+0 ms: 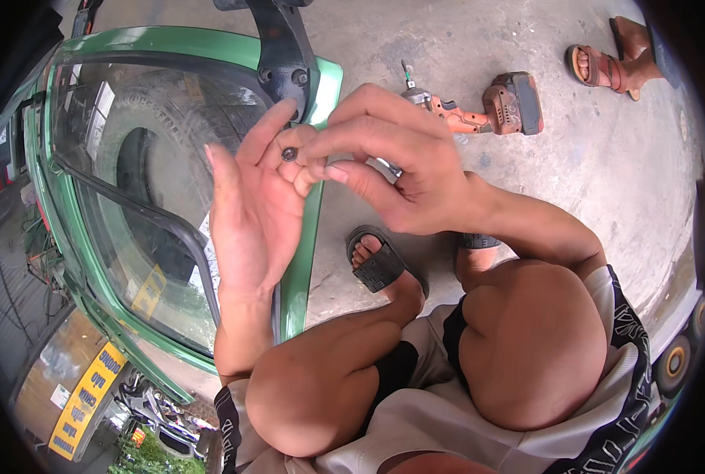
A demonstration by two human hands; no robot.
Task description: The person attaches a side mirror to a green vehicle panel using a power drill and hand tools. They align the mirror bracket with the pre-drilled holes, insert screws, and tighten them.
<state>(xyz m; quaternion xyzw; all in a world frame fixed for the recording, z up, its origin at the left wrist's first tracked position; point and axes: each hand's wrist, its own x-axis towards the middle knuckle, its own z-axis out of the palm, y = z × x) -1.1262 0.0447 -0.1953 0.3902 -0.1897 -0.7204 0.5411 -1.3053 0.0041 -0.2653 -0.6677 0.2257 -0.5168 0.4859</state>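
My left hand [254, 197] is palm up above a green-framed glass panel [295, 308], thumb and one finger stretched, the others curled around a small dark bolt [289, 155]. My right hand [384, 158] is pinched, its fingertips beside the bolt and against my left fingers; whatever they grip is hidden. A small silver piece [390, 167] shows behind my right hand, too hidden to identify. Just above my hands, a black metal bracket [285, 43] with bolt holes is fixed at the panel's corner. A dark rubber strip [171, 217] crosses the glass.
An orange cordless power tool [513, 103] lies on the concrete floor [487, 47]. Another person's sandalled foot [605, 69] is at upper right. A tyre [163, 103] shows through the glass. A yellow sign [84, 399] is at lower left, wheels [675, 363] at right.
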